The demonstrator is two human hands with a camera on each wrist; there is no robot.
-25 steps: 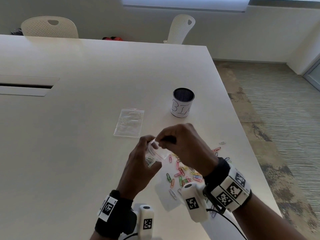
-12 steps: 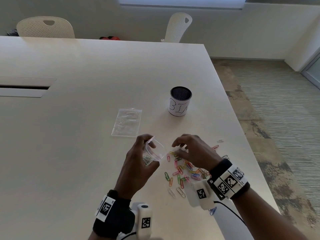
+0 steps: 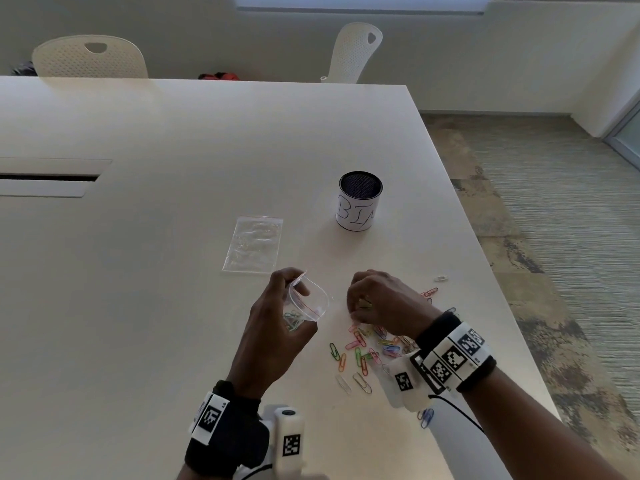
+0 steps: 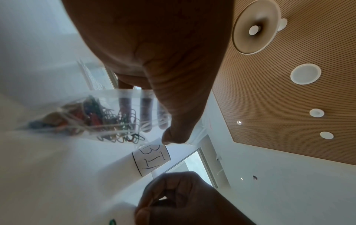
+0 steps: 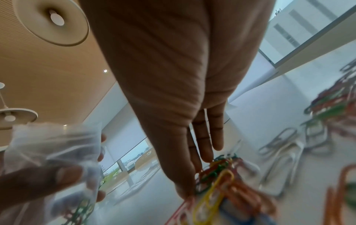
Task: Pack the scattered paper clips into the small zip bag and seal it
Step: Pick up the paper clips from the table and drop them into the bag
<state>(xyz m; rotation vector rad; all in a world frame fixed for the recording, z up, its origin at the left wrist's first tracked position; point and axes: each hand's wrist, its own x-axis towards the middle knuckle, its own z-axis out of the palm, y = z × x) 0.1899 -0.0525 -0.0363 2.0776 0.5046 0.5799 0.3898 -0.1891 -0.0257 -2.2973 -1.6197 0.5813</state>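
My left hand (image 3: 294, 289) holds the small clear zip bag (image 3: 311, 301) just above the table, its red-lined mouth standing open toward the right. Several coloured clips (image 4: 108, 120) lie bunched in the bag's bottom. To the right of the bag, my right hand (image 3: 360, 306) is down on the scattered paper clips (image 3: 363, 351). Its thumb and fingertips pinch a few of them, among them a yellow clip (image 5: 213, 196). Most of the pile spreads on the table under and behind that hand, toward my wrist.
A second zip bag (image 3: 252, 244) lies flat beyond the hands. A black mesh cup labelled BIN (image 3: 360, 206) stands at the back right. Stray clips lie near the table's right edge (image 3: 440, 278) and by my right forearm (image 3: 426, 415).
My right hand left the bag's mouth and went down to the right onto the clip pile. My left hand kept hold of the open bag.
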